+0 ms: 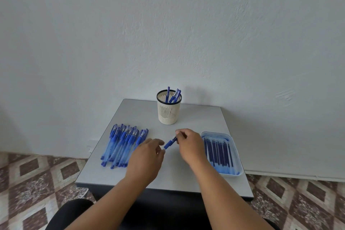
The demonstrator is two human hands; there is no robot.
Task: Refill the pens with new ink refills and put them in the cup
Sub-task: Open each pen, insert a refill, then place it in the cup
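My right hand [190,144] pinches a blue pen [169,143] by its upper end, above the middle of the grey table [196,117]. The pen slants down to the left, and the fingertips of my left hand [147,157] meet its lower end; whether they grip it cannot be told. A pile of several blue pens [124,144] lies to the left, partly under my left hand. A cream slotted cup [169,110] with a black rim stands at the back and holds three blue pens. At the right, a pale blue tray [236,151] holds several dark blue refills [218,152].
The small table stands against a white wall. Its front edge runs just below my forearms, and the patterned brown tile floor [37,183] lies on both sides. My dark-clothed lap shows at the bottom of the view.
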